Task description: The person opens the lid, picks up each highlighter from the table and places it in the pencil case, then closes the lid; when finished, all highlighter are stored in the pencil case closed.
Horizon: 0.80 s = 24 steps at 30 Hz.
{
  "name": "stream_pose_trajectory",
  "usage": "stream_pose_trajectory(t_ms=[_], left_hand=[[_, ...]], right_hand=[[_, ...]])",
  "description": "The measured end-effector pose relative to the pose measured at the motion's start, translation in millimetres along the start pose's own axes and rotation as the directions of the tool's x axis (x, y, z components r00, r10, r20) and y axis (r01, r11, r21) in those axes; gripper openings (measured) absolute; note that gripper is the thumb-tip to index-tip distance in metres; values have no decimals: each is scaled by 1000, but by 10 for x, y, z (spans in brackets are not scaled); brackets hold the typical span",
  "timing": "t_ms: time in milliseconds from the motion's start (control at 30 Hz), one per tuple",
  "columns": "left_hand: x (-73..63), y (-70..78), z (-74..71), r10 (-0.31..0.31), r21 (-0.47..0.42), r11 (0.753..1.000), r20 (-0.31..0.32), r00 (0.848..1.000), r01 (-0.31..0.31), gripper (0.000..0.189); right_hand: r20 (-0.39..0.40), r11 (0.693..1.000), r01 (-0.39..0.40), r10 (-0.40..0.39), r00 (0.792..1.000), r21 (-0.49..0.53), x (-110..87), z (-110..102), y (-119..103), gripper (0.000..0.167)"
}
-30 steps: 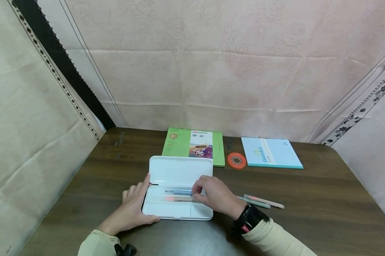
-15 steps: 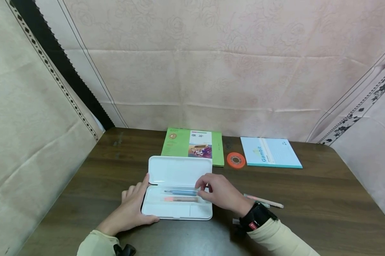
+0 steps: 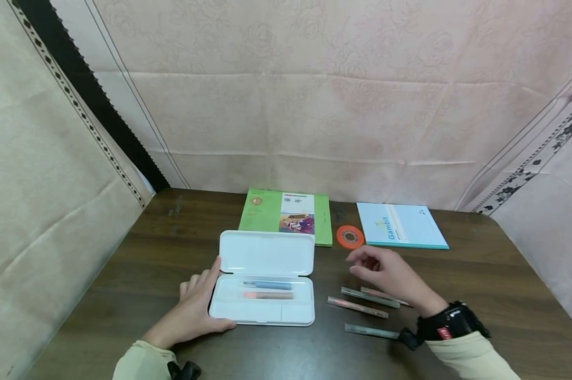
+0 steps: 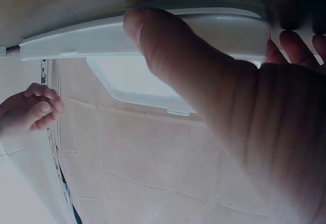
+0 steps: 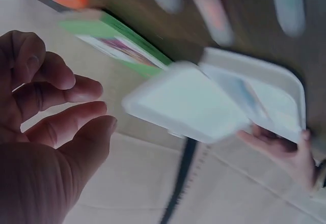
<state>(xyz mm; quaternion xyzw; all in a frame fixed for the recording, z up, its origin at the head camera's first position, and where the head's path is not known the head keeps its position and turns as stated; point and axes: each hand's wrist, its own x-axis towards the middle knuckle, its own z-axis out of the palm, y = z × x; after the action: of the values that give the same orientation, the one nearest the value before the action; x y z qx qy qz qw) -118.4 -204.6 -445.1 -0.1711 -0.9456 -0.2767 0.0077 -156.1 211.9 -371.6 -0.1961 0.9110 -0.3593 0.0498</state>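
Note:
A white pencil case lies with its lid raised. Inside rest a blue pen and a pink-tipped pen, side by side. My left hand grips the case's left end, with the thumb against its front wall and the fingers along the left side. Off to the right of the case, my right hand is over the table with loosely bent fingers and nothing between them. Below it lie several pens, among them a pink-tipped one and a grey-green one.
A green book lies behind the case, partly covered by the lid. To its right are an orange ring-shaped roll and a light-blue notebook. Another pen lies nearer the front, by the right wrist. Pale cloth hangs behind the table.
My right hand has left the pens in the case and moved right, over the pens on the table, which now show more. My left hand stays on the case.

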Motion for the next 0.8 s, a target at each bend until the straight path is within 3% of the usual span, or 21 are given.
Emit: stream_pose_trajectory(t_ms=[167,333,600,800], left_hand=[[1,-10,-11,-11,1,1000,10,1000,11,133],[-2,-19,-12,-17,4,1000,15,1000,17,134],[12,-15,-18,-26,14,1000,23,999,26,134],[13,4,-13,-25,10,1000,27,999,24,134]], right_hand=[[-43,998,-40,38,998,-43,-229,-291,259,18],[-46,985,-146,143,989,-88,-453,-473,475,22],[-16,957,-279,279,960,-74,-755,-499,801,23],[45,952,-303,305,951,-33,-869,-415,941,19]])
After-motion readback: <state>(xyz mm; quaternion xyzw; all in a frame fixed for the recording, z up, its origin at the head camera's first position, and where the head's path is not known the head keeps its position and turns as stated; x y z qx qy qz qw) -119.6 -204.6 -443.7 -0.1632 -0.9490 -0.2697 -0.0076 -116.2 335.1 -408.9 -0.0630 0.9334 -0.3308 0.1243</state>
